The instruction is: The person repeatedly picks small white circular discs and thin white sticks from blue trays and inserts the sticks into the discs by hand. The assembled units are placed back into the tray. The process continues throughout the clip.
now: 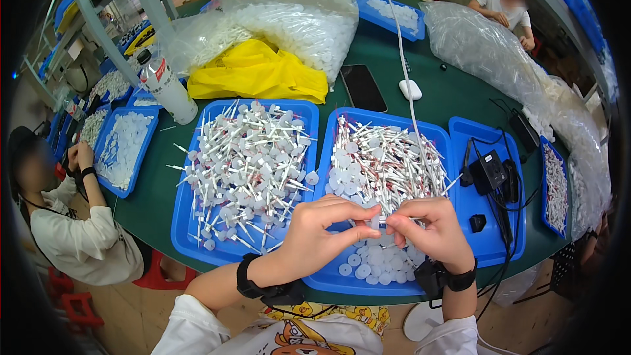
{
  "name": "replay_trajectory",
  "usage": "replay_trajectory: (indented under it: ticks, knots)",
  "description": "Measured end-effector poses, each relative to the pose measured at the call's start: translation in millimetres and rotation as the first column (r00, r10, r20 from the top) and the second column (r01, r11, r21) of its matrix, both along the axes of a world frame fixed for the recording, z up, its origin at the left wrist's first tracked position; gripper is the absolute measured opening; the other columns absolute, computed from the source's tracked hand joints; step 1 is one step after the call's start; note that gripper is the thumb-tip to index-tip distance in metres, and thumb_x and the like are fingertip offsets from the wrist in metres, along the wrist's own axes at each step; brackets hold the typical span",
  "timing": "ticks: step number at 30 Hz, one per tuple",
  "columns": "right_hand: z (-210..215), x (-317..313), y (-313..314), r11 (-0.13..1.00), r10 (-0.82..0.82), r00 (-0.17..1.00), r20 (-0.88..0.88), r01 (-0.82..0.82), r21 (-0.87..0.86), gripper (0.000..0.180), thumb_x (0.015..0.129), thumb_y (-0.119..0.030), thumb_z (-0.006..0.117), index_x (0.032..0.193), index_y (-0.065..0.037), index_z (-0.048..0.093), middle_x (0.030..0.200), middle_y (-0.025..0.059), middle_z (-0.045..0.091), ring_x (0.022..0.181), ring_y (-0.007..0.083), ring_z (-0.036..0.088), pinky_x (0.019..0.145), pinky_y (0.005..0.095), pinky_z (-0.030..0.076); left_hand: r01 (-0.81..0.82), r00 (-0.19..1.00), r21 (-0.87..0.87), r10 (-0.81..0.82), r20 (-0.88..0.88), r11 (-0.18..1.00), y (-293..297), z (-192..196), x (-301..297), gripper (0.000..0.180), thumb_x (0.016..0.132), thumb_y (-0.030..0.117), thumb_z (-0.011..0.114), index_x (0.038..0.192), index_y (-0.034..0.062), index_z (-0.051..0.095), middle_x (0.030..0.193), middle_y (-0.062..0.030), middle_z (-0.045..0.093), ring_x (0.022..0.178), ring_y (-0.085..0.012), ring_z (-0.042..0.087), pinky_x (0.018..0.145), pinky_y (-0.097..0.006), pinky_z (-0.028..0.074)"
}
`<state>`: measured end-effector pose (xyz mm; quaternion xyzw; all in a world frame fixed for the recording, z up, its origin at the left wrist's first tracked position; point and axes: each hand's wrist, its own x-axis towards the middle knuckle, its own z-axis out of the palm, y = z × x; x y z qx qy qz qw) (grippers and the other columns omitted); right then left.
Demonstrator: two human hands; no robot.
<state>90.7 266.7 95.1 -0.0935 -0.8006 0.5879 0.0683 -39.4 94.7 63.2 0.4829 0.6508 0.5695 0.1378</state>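
Left hand in a thumb-and-finger pinch, right hand just beside, fingers curled, forearms extended forward

Worktop: green. Bottle: pale, dark-capped, upright, left side, beside a crumpled yellow plastic bag. Phone: black, lying flat. White rounded case: small, near the phone, a white cable passing in front of it. Blue tray, right: holds a black power adapter and black leads. Red stool: lower left. Co-worker: left, pale top; another person, upper right, white top.
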Motion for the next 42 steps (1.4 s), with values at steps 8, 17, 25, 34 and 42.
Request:
replay_trajectory:
  ticks: [8, 17, 25, 34, 42]
  knots:
    - [-6.5, -6.4, -5.8, 0.999, -0.006, 0.998, 0.069, 0.009, -0.041, 0.018, 0.095, -0.012, 0.060, 0.095, 0.003, 0.070, 0.084, 0.0076, 0.070, 0.073, 0.0113, 0.065, 0.066, 0.0244, 0.050, -0.177, 0.809, -0.120, 0.075, -0.583, 0.977, -22.4, 34.9, 2.4, 0.023, 0.076, 0.013, 0.078, 0.096, 0.0058, 0.068, 0.083, -0.0060, 0.066, 0.082, -0.0238, 0.063, 0.078, -0.035, 0.047]
    - [-22.9, -7.7, 7.1, 0.989, -0.143, 0.987, 0.078, 0.140, 0.050, 0.016, 0.094, -0.012, 0.061, 0.101, 0.001, 0.066, 0.093, 0.0078, 0.068, 0.080, 0.0124, 0.063, 0.072, 0.0254, 0.049, -0.747, 0.499, -0.258, 0.260, -0.827, 0.613, -95.8, 25.8, -2.2, 0.037, 0.074, 0.017, 0.079, 0.103, 0.0021, 0.063, 0.103, -0.0120, 0.064, 0.098, -0.0298, 0.059, 0.090, -0.042, 0.042]
    - [-30.7, -2.3, 13.5, 0.930, 0.100, 0.952, 0.288, -0.192, 0.312, 0.015, 0.082, -0.006, 0.068, 0.094, 0.002, 0.065, 0.085, 0.0101, 0.061, 0.076, 0.0198, 0.062, 0.068, 0.0317, 0.050, -0.225, 0.842, -0.470, -0.073, -0.534, 0.853, -65.2, 6.1, 23.5, 0.033, 0.078, 0.017, 0.074, 0.104, 0.0032, 0.058, 0.092, -0.0110, 0.057, 0.091, -0.0287, 0.056, 0.079, -0.037, 0.043]
    - [-30.5, -0.1, 16.3, 0.842, 0.146, 0.965, 0.220, -0.238, 0.484, 0.008, 0.082, -0.006, 0.064, 0.084, 0.000, 0.059, 0.082, 0.0140, 0.060, 0.081, 0.0308, 0.060, 0.073, 0.0380, 0.049, -0.012, 0.749, -0.539, -0.350, -0.563, 0.842, -43.2, -19.8, 33.5, 0.020, 0.079, 0.008, 0.062, 0.097, 0.0040, 0.054, 0.085, -0.0084, 0.052, 0.085, -0.0253, 0.057, 0.077, -0.035, 0.041]
    - [-22.3, -4.7, 8.6, 0.936, -0.078, 0.976, 0.203, 0.002, 0.352, 0.011, 0.084, -0.009, 0.065, 0.088, -0.001, 0.059, 0.084, 0.0150, 0.063, 0.084, 0.0319, 0.061, 0.075, 0.0403, 0.049, 0.109, 0.819, -0.546, -0.386, -0.424, 0.831, -42.3, -26.2, 38.0, 0.022, 0.087, 0.014, 0.064, 0.097, 0.0000, 0.051, 0.085, -0.0121, 0.053, 0.078, -0.0293, 0.060, 0.074, -0.039, 0.046]
